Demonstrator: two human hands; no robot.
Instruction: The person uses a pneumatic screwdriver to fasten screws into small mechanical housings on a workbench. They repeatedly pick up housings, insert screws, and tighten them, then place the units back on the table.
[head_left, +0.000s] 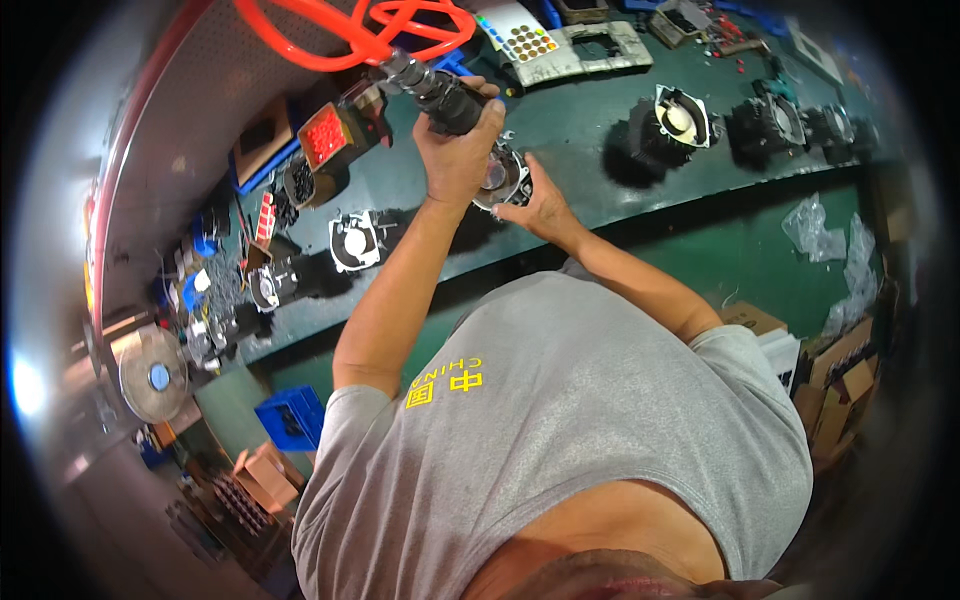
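Observation:
My left hand (460, 150) is wrapped round a dark air-powered driver (448, 104) with a metal coupling at its top, joined to a red coiled hose (330, 35). The tool's working end is hidden behind the hand. Beside it, my right hand (542, 207) grips the near right side of a round lens unit (497, 178), which has a clear front and a pale metal rim. The unit is at the bench's near side, just below the driver; my left wrist covers part of it.
Similar round units stand along the green bench (590, 120): one with a white frame (682, 118) at right, another (353, 241) at left. A box of red parts (326, 137) sits at far left. A pale bracket (590, 55) lies at the back. A blue crate (290, 418) is below the bench.

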